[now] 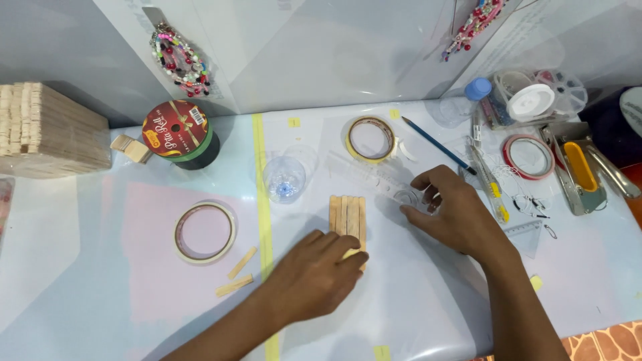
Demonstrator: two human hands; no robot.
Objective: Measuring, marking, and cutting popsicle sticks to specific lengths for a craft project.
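Lying side by side near the middle of the tabletop (100,294), four pale wooden craft sticks (347,217) form a small flat raft, their long edges touching and their far ends level. Just to the right and slightly farther off rests a clear plastic ruler (364,172), angled across the surface and hard to make out against it.

The tabletop is covered in glossy pale sheeting with a yellow tape line (263,200) running from far to near. On the left sit a roll of tape (204,232) lying flat, two loose sticks (237,274) near it, a ribbon spool (179,134) in red and green, and a stack of wooden sticks (47,130) at the far left edge. Between the spool and the raft is a clear plastic cup (285,179). Farther back lies a second tape roll (370,139), with a blue pencil (438,145) to its right. On the right side are a red-edged tape roll (528,157), a staple gun (580,174) and a round clear bead box (558,90). Beaded strings (179,59) hang on the pale wall behind.

The left hand (314,274) lies palm down, fingers loosely curled, its fingertips pressing the near end of the raft without gripping it. The right hand (455,210) is partly open, its thumb and fingertips touching the right end of the ruler.
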